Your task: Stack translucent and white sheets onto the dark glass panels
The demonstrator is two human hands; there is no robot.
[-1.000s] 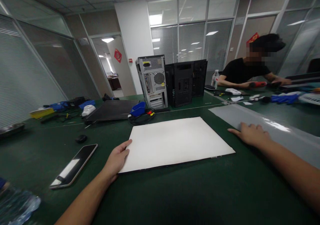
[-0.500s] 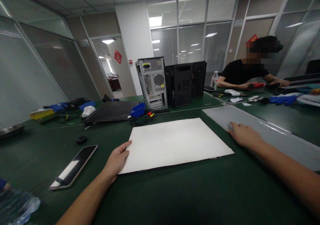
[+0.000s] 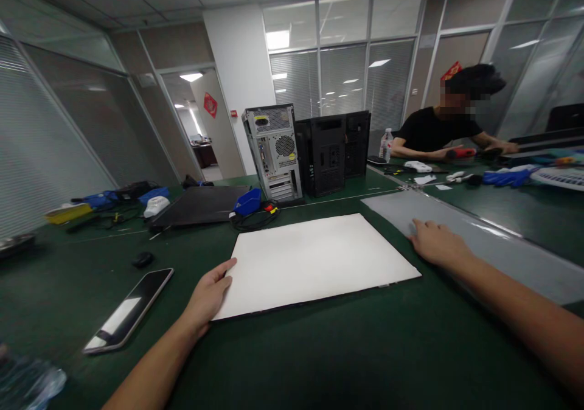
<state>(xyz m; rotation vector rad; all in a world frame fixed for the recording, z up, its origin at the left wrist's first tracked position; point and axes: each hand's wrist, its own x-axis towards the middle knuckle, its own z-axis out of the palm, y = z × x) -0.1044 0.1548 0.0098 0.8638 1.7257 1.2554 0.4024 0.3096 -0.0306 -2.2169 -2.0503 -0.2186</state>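
Note:
A white rectangular panel (image 3: 314, 264) with a thin dark border lies in front of me on the green table. My left hand (image 3: 208, 297) grips its left edge, thumb on top and the other fingers mostly hidden beneath. To the right is a large translucent grey sheet (image 3: 479, 249) with a glossy strip along its far side. My right hand (image 3: 440, 244) rests at the near left edge of this sheet, fingers stretched over its surface and the thumb by the edge.
A phone (image 3: 130, 309) and a black mouse (image 3: 143, 260) lie left. Behind the panel stand computer cases (image 3: 274, 151), a blue bin (image 3: 247, 202) and a flat black panel (image 3: 201, 206). A co-worker (image 3: 424, 133) sits far right near blue gloves (image 3: 506, 177). A clear plastic bottle (image 3: 31, 379) is lower left.
The whole view has shifted slightly, so most things appear a little further left. Both hands stay at the same edges of the panel and the sheet.

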